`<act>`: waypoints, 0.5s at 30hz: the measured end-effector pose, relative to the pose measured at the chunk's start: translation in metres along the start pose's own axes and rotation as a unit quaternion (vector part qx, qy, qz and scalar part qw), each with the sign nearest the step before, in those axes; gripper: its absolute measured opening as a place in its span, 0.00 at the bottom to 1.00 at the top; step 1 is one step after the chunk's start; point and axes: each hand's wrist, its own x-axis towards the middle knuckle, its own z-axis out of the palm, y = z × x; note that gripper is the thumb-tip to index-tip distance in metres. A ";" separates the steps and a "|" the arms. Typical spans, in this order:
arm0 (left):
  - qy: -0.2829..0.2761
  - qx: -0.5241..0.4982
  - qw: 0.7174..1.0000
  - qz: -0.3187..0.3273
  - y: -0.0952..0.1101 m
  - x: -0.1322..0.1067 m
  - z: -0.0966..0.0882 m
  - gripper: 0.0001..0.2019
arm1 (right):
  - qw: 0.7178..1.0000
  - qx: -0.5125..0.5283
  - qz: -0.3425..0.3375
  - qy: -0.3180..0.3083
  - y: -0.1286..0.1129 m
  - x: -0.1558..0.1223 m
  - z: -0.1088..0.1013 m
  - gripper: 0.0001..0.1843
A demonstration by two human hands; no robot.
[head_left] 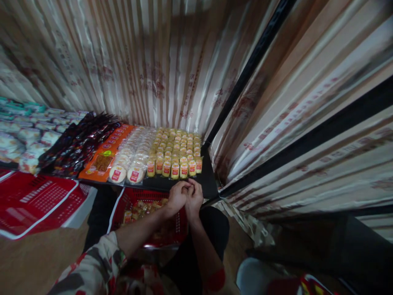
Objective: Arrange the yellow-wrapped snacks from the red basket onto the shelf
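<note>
My left hand point(177, 197) and my right hand point(194, 198) are pressed together just in front of the black shelf point(207, 178), fingers curled. What they hold, if anything, is hidden. Right above them stand rows of small yellow snack packets point(177, 153) with red labels. Below my hands sits a red basket point(149, 217) with several more such packets in it.
Left of the yellow packets lie round white packets point(134, 157), orange packets point(106, 156), dark shiny packets point(78, 143) and pale bags point(24, 139). Red baskets point(33, 203) stand at the left on the floor. Stacked cartons point(294, 123) rise behind and to the right.
</note>
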 end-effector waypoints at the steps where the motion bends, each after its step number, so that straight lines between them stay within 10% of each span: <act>1: -0.004 0.004 1.000 0.006 -0.005 -0.006 -0.005 0.15 | 1.000 0.007 -0.002 -0.011 -0.002 -0.009 0.002 0.16; 15: -0.122 0.096 0.978 -0.136 -0.103 -0.043 -0.033 0.13 | 0.948 -0.092 0.108 -0.285 0.034 -0.079 0.052 0.17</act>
